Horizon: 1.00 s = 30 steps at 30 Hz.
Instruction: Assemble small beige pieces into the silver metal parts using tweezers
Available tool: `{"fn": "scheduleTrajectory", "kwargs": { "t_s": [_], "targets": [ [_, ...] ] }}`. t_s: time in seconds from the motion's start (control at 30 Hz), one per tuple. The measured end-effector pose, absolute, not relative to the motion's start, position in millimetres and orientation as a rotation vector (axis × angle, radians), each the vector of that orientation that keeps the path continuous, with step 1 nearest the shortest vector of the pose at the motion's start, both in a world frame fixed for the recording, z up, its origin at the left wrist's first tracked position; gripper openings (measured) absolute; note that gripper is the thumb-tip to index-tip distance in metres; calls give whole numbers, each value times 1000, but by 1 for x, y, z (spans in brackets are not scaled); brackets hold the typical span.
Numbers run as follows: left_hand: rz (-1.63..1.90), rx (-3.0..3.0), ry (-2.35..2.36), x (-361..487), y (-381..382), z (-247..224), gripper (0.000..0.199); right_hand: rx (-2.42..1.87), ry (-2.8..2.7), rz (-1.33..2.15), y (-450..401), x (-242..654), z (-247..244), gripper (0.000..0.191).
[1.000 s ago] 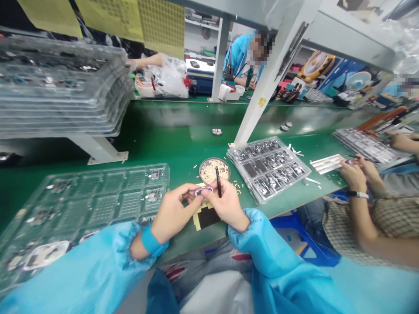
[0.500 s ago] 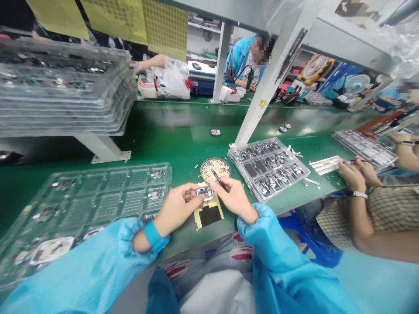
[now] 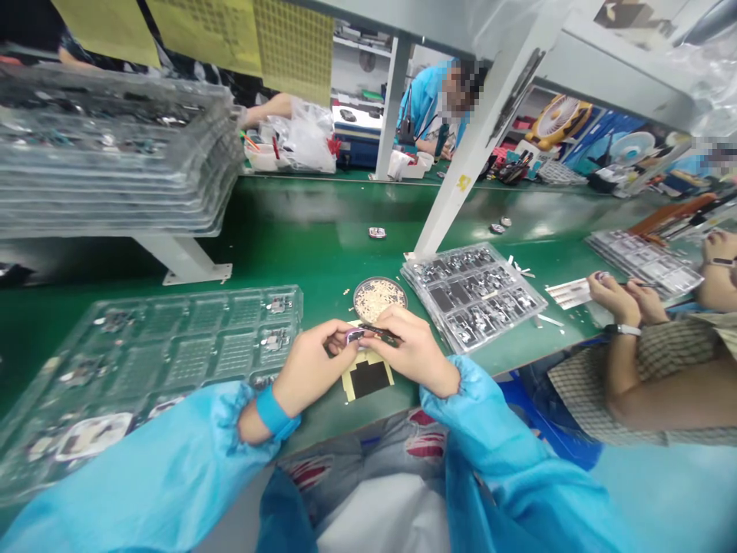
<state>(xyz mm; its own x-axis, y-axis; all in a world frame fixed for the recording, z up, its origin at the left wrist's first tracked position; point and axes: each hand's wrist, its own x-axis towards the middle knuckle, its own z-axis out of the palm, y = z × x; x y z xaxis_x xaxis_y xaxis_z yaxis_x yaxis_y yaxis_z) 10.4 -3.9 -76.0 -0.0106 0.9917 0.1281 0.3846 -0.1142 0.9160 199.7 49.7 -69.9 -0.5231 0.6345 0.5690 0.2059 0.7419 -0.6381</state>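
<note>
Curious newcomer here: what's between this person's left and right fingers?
In the head view: a small purple-rimmed part and a slim black tool.

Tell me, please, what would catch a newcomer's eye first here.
Probably the bright blue sleeves in front, leading to the left hand, holding a small purple-rimmed part, and the right hand, holding a slim black tool close to it. Beyond them sits a round dish of pale bits, and a tall stack of clear trays fills the upper left.

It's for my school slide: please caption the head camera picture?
Left fingers hold a small part while right fingers hold a black tool beside it, over a green bench.
</note>
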Motion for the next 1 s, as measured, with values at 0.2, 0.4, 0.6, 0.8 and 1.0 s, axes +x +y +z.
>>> {"fn": "scheduleTrajectory", "kwargs": {
  "t_s": [0.2, 0.4, 0.6, 0.8, 1.0],
  "targets": [
    [1090, 1563, 1480, 8, -4, -78, 20, -674, -2229, 617, 50, 200, -70, 11],
    [1046, 1559, 1493, 8, -3, -78, 18, -700, -2260, 739, 50, 199, -70, 7],
    [1018, 1560, 1527, 7, -2, -78, 21, -1008, -2073, 590, 82, 209, -74, 11],
    [960, 1669, 1600, 4, -4, -78, 26, -1138, -2008, 453, 92, 222, -75, 10],
    [706, 2135, 1766, -30, 28, -42, 27, -970, -1831, 707, 52, 236, -79, 21]
  ]
}}
